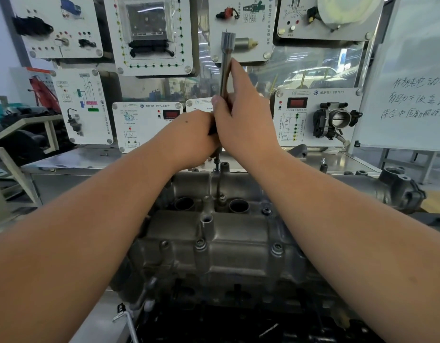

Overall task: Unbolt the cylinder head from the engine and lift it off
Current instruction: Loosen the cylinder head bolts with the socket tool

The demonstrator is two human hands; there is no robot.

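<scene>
The grey metal cylinder head [214,238] sits on the engine in front of me, with two round plug wells and several bolts along its top. A long steel wrench handle [226,68] rises upright above the head. My right hand [243,115] grips the handle's lower part, index finger laid along it. My left hand [191,139] is curled round the tool just below, against the right hand. A thin extension shaft [218,179] runs from under the hands down to a bolt between the wells. The tool's joint is hidden by my hands.
A steel bench [90,159] stands behind the engine, backed by white demonstration panels [318,117] with car parts. A whiteboard [412,95] with handwriting is at the right. A small hex key [126,318] lies at the lower left by the engine.
</scene>
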